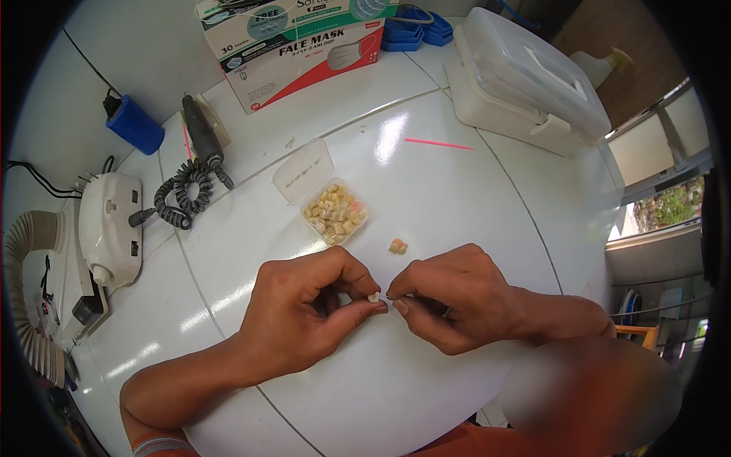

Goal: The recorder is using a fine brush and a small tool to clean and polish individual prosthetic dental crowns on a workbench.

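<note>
Between the thumb and forefinger of my left hand is a small whitish tooth-shaped piece. Close to its right, my right hand is closed in a pinch. A short thin dark bit shows at those fingertips, too small to name. Beyond my left hand sits a small clear plastic box filled with several cream tooth-shaped pieces, a few with pink on them. Its lid is tipped back on the table. A loose cream piece lies just beyond my fingers.
A pink stick lies on the white table. At the back stand face mask boxes and a white lidded case. To the left are a handpiece with coiled cord, a white control unit and a ribbed hose.
</note>
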Tool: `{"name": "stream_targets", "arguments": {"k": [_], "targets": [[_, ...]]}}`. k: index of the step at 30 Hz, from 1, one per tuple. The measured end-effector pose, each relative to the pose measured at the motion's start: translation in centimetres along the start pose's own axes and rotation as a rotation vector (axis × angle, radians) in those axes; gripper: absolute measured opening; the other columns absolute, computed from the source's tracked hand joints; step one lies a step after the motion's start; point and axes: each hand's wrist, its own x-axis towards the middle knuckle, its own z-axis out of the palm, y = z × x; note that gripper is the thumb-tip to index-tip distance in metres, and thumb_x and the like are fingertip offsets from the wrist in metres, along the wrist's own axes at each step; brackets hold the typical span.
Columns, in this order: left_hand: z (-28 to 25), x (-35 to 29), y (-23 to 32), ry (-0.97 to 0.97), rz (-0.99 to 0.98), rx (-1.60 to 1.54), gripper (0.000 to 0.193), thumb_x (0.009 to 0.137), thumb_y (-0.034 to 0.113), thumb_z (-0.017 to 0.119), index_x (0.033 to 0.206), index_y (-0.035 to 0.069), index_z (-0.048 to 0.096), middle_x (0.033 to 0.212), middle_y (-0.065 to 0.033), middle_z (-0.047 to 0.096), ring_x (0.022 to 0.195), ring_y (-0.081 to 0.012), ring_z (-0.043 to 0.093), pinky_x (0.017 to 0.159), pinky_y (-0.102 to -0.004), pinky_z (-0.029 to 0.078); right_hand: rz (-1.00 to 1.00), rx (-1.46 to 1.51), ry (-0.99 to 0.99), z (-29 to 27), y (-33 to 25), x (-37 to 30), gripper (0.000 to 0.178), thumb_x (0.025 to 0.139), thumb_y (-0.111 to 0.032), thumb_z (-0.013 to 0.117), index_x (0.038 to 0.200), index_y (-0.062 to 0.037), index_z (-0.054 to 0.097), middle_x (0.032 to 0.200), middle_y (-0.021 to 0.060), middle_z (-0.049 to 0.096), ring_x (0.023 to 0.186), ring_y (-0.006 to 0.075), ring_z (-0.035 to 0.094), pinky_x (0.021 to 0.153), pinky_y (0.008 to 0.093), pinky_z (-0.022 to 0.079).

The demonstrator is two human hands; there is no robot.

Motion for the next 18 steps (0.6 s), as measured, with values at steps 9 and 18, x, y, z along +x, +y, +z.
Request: {"name": "stream_targets", "arguments": {"k": [9,18], "targets": [[-0.05,-0.05,-0.20,-0.020,-0.002,-0.028,0.017,0.090,0.000,0.087,0.100,-0.001,0.073,0.094,-0.0054,0.079,0.080,-0.0065,0.072,0.067,-0.0228,0.058,-0.027,-0.018,-0.018,0.15,0.24,-0.02,0.013,0.086,0.000,0.072,0.091,-0.0075,0.063,0.062,0.0041,0.056,0.050,0.0252,0.057,0.047,0.0390,0.042],[0.19,0.04,-0.33,-0.015,0.057,-0.011,0.017,0.089,-0.001,0.088,0.098,-0.002,0.074,0.095,-0.0057,0.079,0.082,-0.0080,0.073,0.070,-0.0242,0.060,-0.042,-0.047,-0.039,-0.18,0.26,0.12,0.013,0.086,0.001,0.072,0.088,-0.0075,0.062,0.062,0.0042,0.056,0.051,0.0253,0.058,0.047,0.0399,0.042]]}}
